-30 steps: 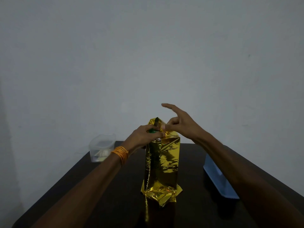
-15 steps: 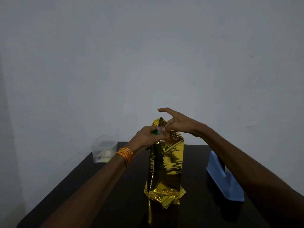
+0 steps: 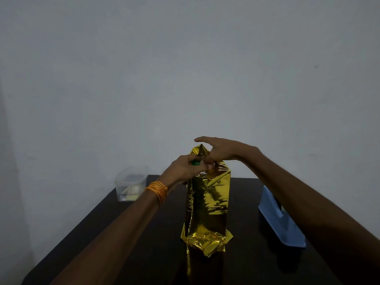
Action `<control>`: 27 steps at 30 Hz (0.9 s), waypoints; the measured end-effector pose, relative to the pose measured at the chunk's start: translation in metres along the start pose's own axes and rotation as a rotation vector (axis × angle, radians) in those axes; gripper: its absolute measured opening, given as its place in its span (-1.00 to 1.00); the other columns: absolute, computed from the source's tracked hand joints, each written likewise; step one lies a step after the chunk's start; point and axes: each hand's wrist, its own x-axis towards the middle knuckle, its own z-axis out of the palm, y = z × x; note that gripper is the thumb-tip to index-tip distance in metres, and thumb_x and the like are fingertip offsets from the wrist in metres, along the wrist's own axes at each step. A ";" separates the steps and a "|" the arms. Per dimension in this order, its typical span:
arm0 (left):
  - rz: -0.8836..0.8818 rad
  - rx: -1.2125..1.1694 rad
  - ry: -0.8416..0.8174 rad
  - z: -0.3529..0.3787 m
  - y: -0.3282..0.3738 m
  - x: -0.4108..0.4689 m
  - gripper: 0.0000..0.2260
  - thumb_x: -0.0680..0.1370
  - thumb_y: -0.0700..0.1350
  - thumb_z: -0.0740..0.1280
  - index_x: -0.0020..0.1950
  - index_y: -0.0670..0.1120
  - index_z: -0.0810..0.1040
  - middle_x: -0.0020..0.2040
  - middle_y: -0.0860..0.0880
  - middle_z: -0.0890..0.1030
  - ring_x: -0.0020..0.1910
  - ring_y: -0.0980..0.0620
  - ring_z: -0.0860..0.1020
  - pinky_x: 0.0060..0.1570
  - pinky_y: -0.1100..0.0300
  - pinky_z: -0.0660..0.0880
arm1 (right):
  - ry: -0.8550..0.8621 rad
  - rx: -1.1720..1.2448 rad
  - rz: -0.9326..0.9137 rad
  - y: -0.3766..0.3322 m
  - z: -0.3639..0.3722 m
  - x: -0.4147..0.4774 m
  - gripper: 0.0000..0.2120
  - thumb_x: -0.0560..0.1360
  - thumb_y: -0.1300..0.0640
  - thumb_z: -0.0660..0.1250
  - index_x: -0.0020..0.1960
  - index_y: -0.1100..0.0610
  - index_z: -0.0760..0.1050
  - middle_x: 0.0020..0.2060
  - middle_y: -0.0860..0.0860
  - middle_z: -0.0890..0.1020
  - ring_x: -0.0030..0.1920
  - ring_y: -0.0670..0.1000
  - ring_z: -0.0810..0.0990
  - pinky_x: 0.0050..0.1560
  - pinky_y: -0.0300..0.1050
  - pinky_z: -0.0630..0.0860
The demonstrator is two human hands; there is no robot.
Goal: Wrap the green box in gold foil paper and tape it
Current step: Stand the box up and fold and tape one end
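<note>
Left hand (image 3: 185, 167) grips the top of the green box (image 3: 195, 162). Right hand (image 3: 224, 152) has dropped lower, fingertips pressing the gold foil (image 3: 207, 202) fold there, index straight. Box stands upright on the table (image 3: 144, 233).

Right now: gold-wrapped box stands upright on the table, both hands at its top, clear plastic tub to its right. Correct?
Wrong side. In the head view the clear plastic tub sits to the left of the gold-wrapped box. The rest holds: box upright on the table, left hand and right hand at its top.
</note>
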 end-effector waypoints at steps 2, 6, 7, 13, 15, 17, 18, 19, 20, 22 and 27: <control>0.014 0.003 0.004 0.001 0.001 -0.001 -0.50 0.44 0.22 0.43 0.31 0.02 0.54 0.22 -0.06 0.58 0.19 -0.04 0.55 0.23 -0.06 0.50 | 0.030 -0.111 0.033 -0.001 -0.002 0.002 -0.21 0.47 0.00 0.48 0.57 -0.09 0.14 0.55 0.06 0.24 0.42 0.13 0.35 0.30 0.02 0.37; 0.011 -0.007 0.013 0.000 0.000 -0.002 -0.51 0.44 0.21 0.44 0.30 0.01 0.56 0.24 -0.08 0.57 0.20 -0.05 0.53 0.25 -0.07 0.49 | 0.120 -0.258 0.139 0.010 -0.001 -0.004 -0.14 0.39 -0.35 0.41 0.56 -0.10 0.17 0.51 0.05 0.33 0.46 0.14 0.33 0.38 0.13 0.37; 0.005 -0.006 0.018 0.000 0.000 -0.002 -0.49 0.44 0.21 0.44 0.32 0.01 0.55 0.27 -0.08 0.55 0.21 -0.06 0.52 0.24 -0.05 0.49 | 0.143 -0.255 0.167 0.015 0.002 -0.007 -0.11 0.35 -0.42 0.38 0.55 -0.11 0.20 0.49 0.04 0.37 0.44 0.13 0.36 0.37 0.16 0.38; -0.010 -0.028 0.010 0.000 0.005 -0.004 -0.57 0.45 0.14 0.46 0.28 0.03 0.57 0.29 -0.08 0.51 0.18 -0.05 0.53 0.20 -0.01 0.53 | 0.389 -0.117 0.218 0.041 0.028 -0.025 -0.33 0.45 -0.36 0.32 0.46 -0.08 0.33 0.28 0.08 0.58 0.19 0.10 0.57 0.17 0.05 0.50; -0.014 -0.035 -0.001 -0.001 0.006 -0.005 -0.57 0.47 0.10 0.46 0.29 0.01 0.56 0.27 -0.08 0.51 0.13 -0.02 0.55 0.13 0.07 0.55 | 0.392 0.102 0.208 0.045 0.030 -0.027 -0.43 0.49 -0.29 0.34 0.40 -0.08 0.37 0.18 0.10 0.61 0.07 0.06 0.60 0.07 -0.01 0.52; -0.013 -0.039 -0.004 -0.001 0.007 -0.007 -0.57 0.47 0.10 0.46 0.30 0.02 0.56 0.27 -0.08 0.51 0.10 0.00 0.55 0.12 0.09 0.54 | 0.302 0.403 0.206 0.043 0.030 -0.028 -0.47 0.48 -0.23 0.40 0.36 -0.08 0.39 0.14 0.07 0.60 0.01 0.01 0.62 -0.08 -0.10 0.53; -0.008 -0.031 -0.003 -0.001 0.007 -0.007 -0.57 0.47 0.12 0.45 0.30 0.02 0.56 0.28 -0.09 0.51 0.13 -0.01 0.54 0.14 0.06 0.53 | 0.265 0.474 0.206 0.041 0.030 -0.028 -0.49 0.47 -0.18 0.43 0.35 -0.08 0.39 0.11 0.06 0.60 -0.03 -0.01 0.62 -0.14 -0.14 0.53; -0.006 -0.030 0.000 -0.001 0.008 -0.007 -0.57 0.47 0.13 0.45 0.29 0.03 0.56 0.30 -0.09 0.50 0.16 -0.03 0.54 0.16 0.04 0.53 | 0.240 0.495 0.211 0.037 0.031 -0.029 -0.50 0.46 -0.12 0.46 0.34 -0.08 0.40 0.08 0.05 0.59 -0.06 -0.01 0.62 -0.18 -0.17 0.52; -0.011 -0.035 0.001 -0.001 0.009 -0.007 -0.58 0.47 0.13 0.45 0.28 0.03 0.57 0.31 -0.10 0.50 0.19 -0.05 0.53 0.17 0.04 0.53 | 0.227 0.525 0.215 0.036 0.034 -0.028 -0.52 0.46 -0.08 0.48 0.32 -0.08 0.41 0.06 0.04 0.59 -0.06 -0.01 0.62 -0.17 -0.17 0.51; -0.025 -0.044 -0.004 -0.001 0.010 -0.008 -0.59 0.48 0.11 0.45 0.28 0.02 0.56 0.31 -0.11 0.50 0.19 -0.06 0.54 0.12 0.09 0.54 | 0.221 0.665 0.264 0.035 0.039 -0.029 -0.57 0.46 -0.02 0.49 0.28 -0.07 0.46 0.06 0.04 0.61 0.00 0.03 0.62 -0.04 -0.09 0.52; -0.049 -0.059 -0.011 -0.002 0.009 -0.008 -0.58 0.46 0.10 0.47 0.29 0.03 0.56 0.26 -0.11 0.54 0.12 -0.04 0.59 0.12 0.03 0.58 | 0.302 0.897 0.329 0.035 0.051 -0.028 -0.74 0.49 0.10 0.44 0.17 -0.03 0.54 0.08 0.10 0.65 0.01 0.05 0.61 0.18 0.07 0.50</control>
